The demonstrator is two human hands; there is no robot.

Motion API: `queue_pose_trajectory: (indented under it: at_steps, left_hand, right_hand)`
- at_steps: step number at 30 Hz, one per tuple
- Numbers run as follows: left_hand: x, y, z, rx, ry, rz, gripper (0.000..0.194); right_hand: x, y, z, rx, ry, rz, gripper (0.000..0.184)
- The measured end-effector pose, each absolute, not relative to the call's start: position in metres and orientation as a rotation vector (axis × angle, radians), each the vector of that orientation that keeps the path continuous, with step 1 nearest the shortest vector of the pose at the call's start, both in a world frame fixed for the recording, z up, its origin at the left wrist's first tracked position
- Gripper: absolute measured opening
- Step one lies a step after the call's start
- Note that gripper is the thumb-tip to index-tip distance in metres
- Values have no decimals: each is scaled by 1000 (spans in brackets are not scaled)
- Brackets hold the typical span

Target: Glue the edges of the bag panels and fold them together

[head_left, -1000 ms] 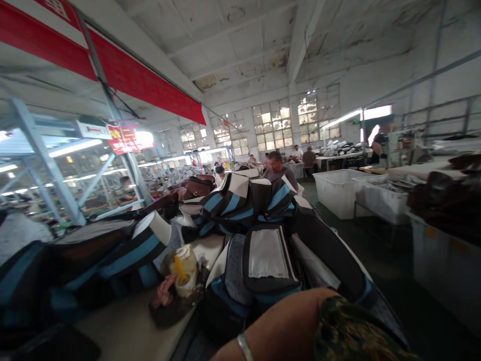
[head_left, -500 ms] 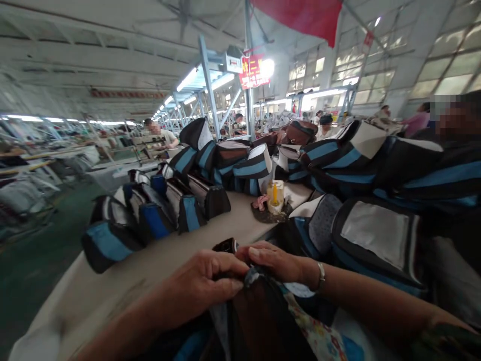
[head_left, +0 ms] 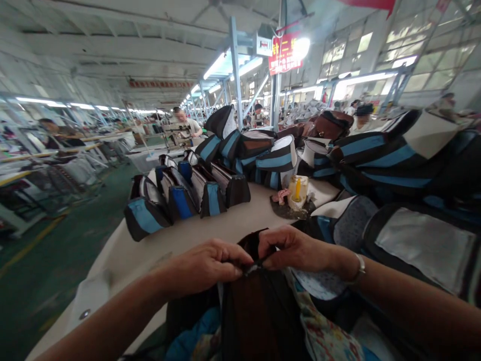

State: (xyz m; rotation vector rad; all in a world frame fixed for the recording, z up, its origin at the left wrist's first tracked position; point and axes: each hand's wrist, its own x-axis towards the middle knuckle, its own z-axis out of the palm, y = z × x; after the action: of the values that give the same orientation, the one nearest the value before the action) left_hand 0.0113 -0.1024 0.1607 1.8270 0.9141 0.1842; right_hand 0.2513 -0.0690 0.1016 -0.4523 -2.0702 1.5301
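A black bag with a brown stripe stands upright in front of me, low in the head view. At its top edge my left hand pinches the material between thumb and fingers. My right hand, with a bracelet on the wrist, grips the same edge just to the right, its fingers bent in. A bit of pale lining shows between the fingertips. Part of the edge is hidden behind the fingers. Floral cloth lies against the bag's right side.
Several bags with blue stripes stand along the left of the pale table. Beyond my hands is a jar with a yellow handle in it, by a pink rag. More bags are piled at right. Co-workers sit farther back.
My view has turned left, so the surroundings sit farther right. My right hand has gone from lying flatter over the bag's edge to pinching it with bent fingers. My left hand still pinches.
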Motion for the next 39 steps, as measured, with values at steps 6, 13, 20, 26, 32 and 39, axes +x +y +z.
queue_pose_trajectory:
  at_steps: [6, 13, 20, 26, 32, 39]
  left_hand:
    - [33, -114, 167, 1757, 1065, 219, 20]
    - [44, -117, 155, 1746, 1170, 268, 25]
    - [42, -115, 152, 1752, 1126, 273, 19]
    - [45, -117, 154, 1744, 1090, 260, 17]
    - [49, -121, 153, 1716, 1145, 288, 18]
    - [48, -122, 151, 1727, 1181, 291, 27]
  right_hand:
    - [254, -74, 114, -321, -2057, 1560, 8]
    - [255, -73, 110, -270, -1993, 1608, 12]
    - [258, -71, 100, -309, -1873, 1792, 15]
    - [259, -79, 107, -424, -1936, 1708, 24]
    - [256, -80, 100, -448, -1889, 1730, 21]
    - [255, -78, 96, -415, -1895, 1691, 16]
